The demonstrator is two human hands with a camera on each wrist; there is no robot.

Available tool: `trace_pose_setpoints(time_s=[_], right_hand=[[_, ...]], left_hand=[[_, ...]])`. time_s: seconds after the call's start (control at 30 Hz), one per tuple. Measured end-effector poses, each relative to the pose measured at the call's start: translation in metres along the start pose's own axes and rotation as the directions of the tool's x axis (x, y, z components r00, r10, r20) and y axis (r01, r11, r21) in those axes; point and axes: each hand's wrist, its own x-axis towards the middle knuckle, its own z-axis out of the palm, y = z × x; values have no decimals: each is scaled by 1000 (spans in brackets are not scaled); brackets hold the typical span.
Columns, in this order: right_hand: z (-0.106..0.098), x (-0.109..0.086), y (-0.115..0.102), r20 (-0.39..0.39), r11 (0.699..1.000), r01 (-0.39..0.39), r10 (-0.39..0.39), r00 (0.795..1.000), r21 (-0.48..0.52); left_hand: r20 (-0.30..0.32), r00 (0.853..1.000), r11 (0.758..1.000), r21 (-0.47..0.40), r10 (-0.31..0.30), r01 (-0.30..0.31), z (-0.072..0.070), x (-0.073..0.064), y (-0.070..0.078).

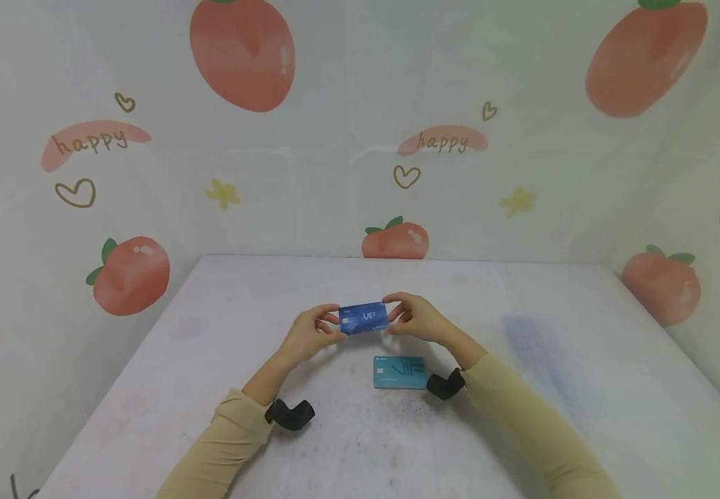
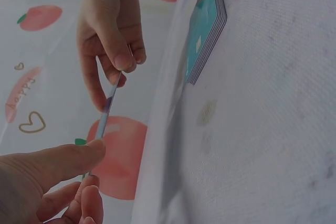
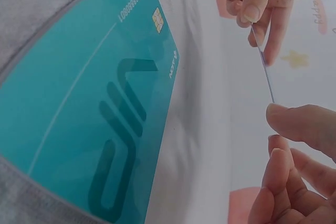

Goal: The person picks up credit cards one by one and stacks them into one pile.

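Note:
A dark blue VIP card [image 1: 364, 318] is held up above the table, its printed face toward the head camera. My left hand [image 1: 311, 331] pinches its left end between thumb and fingers. At the opposite end, my right hand [image 1: 418, 319] pinches the card's right edge. Both wrist views show this card edge-on as a thin line between the two hands. Below it on the table lies a teal VIP card stack [image 1: 399, 373], near the right wrist; several layered edges show on the stack [image 2: 207, 38] in the left wrist view.
The white table [image 1: 310, 450] has faint stains. Behind it hangs a white backdrop [image 1: 335, 104] printed with red fruit and "happy" lettering. A black wrist mount [image 1: 291, 414] sits on the left wrist, and another black mount [image 1: 445, 384] on the right overlaps the teal stack's corner.

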Motion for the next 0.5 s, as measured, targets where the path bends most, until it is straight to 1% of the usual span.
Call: trace_pose_setpoints(time_s=[0.1,0.23,0.4,0.5], right_hand=[[-1,-3,2,1,1000,6,-6,1000,8],[-2,-7,3,-1,1000,13,-13,1000,17],[-4,-13,4,3,999,27,-27,1000,24],[-5,-16,5,5,1000,18,-18,1000,24]], left_hand=[[6,1000,1000,2,13,-13,2,0,0],[7,1000,1000,6,15,-15,5,-1,1],[14,1000,1000,8,-4,4,9,-3,5],[22,1000,1000,5,-6,6,12,-3,6]])
